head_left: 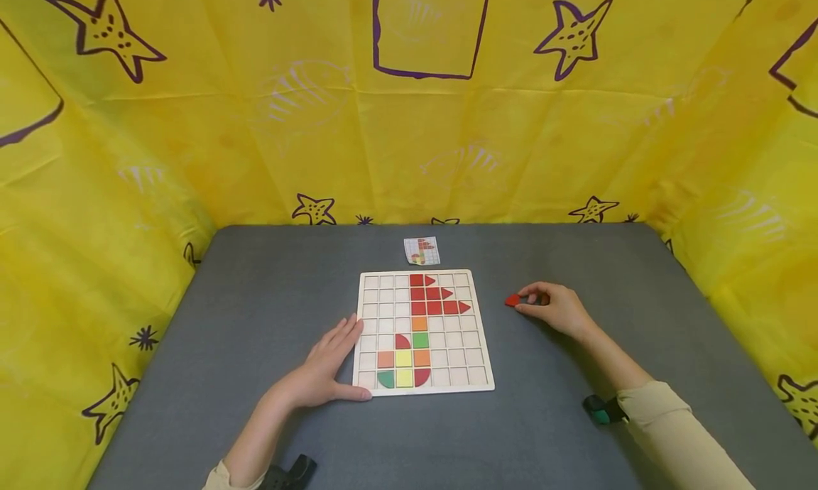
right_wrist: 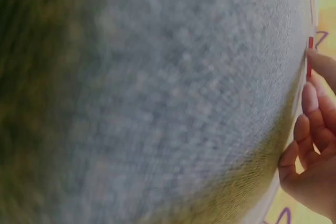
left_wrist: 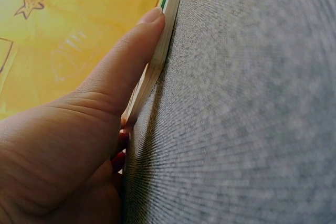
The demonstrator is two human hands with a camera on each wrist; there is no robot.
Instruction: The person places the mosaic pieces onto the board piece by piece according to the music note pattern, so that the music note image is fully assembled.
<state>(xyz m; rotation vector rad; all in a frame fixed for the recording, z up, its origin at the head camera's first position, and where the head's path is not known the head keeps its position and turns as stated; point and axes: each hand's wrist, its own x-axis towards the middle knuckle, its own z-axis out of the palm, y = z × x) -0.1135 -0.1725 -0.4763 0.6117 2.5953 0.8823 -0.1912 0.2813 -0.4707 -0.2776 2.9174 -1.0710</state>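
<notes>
A pale wooden grid board (head_left: 456, 341) lies flat on the table, with coloured tiles set in several of its squares. Along its left edge rest the straight fingers of my left hand (head_left: 326, 366), the thumb reaching to the front left corner. In the left wrist view the thumb (left_wrist: 123, 64) lies against the board's edge (left_wrist: 149, 80). To the right of the board, my right hand (head_left: 556, 309) pinches a small red tile (head_left: 512, 300) between thumb and forefinger, at table height. The right wrist view shows only the thin side of that red tile (right_wrist: 310, 57); its full shape is partly covered.
Behind the board lies a small printed pattern card (head_left: 422, 251) with a similar coloured figure. Red rows fill the board's upper right, with orange, green and yellow tiles below. A yellow patterned cloth (head_left: 396, 142) surrounds the grey table (head_left: 287, 277) at the back and sides.
</notes>
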